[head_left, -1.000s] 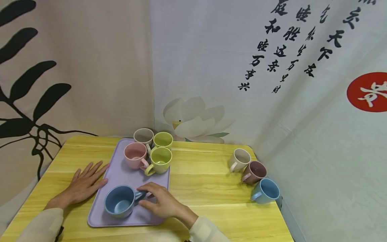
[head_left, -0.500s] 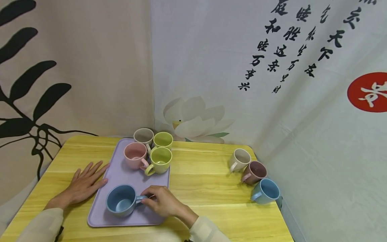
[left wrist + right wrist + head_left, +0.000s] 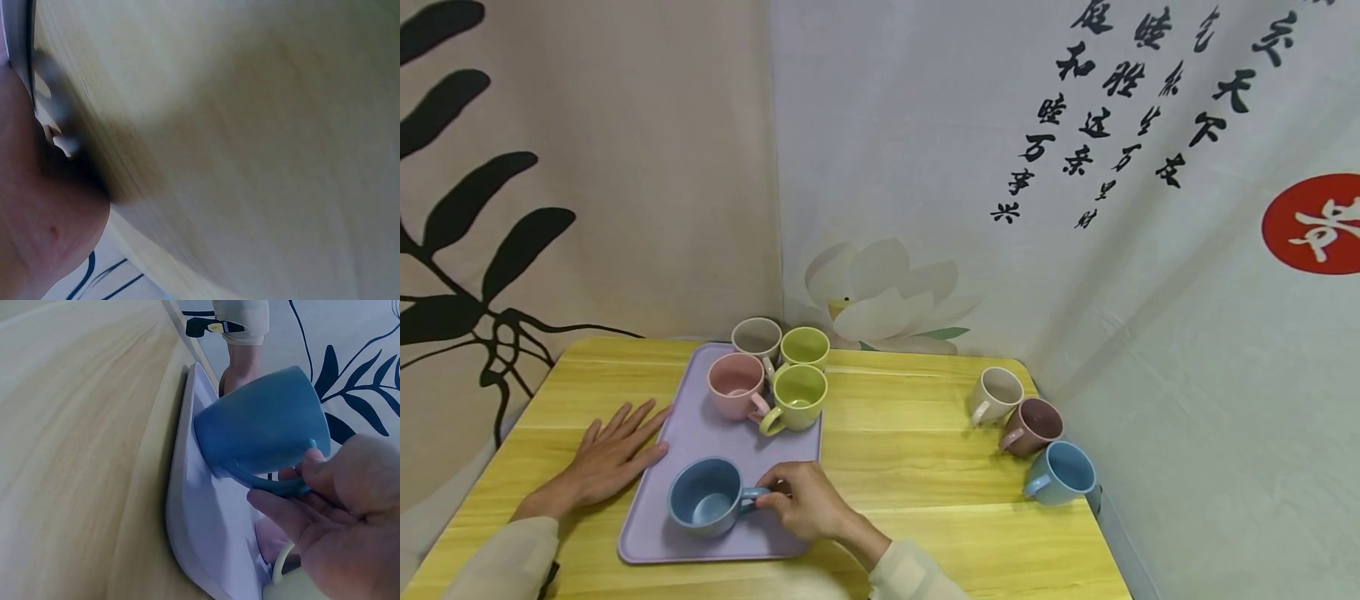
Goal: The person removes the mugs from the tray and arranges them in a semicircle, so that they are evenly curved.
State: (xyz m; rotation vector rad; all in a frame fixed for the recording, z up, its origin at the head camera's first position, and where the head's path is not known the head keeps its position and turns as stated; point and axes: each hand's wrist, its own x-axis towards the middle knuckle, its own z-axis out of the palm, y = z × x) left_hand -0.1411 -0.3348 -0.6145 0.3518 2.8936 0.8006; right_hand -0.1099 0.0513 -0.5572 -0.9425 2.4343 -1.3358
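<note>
Resting on the yellow wood-grain table [image 3: 895, 433], my left hand [image 3: 602, 467] lies with its fingers spread, their tips at the left edge of the flat rectangular lilac tray [image 3: 700, 442]. On the tray's near half sits a smooth, round blue mug [image 3: 703, 500], upright. Behind it cluster a round pink mug [image 3: 736, 393], a round grey mug [image 3: 756, 337] and two round yellow-green mugs [image 3: 797, 398]. My right hand [image 3: 811, 502] pinches the blue mug's handle [image 3: 752, 493] between thumb and fingers. Well apart, rightward, stand tapered cream [image 3: 995, 398], plum-brown [image 3: 1032, 429] and light-blue mugs [image 3: 1060, 477].
</note>
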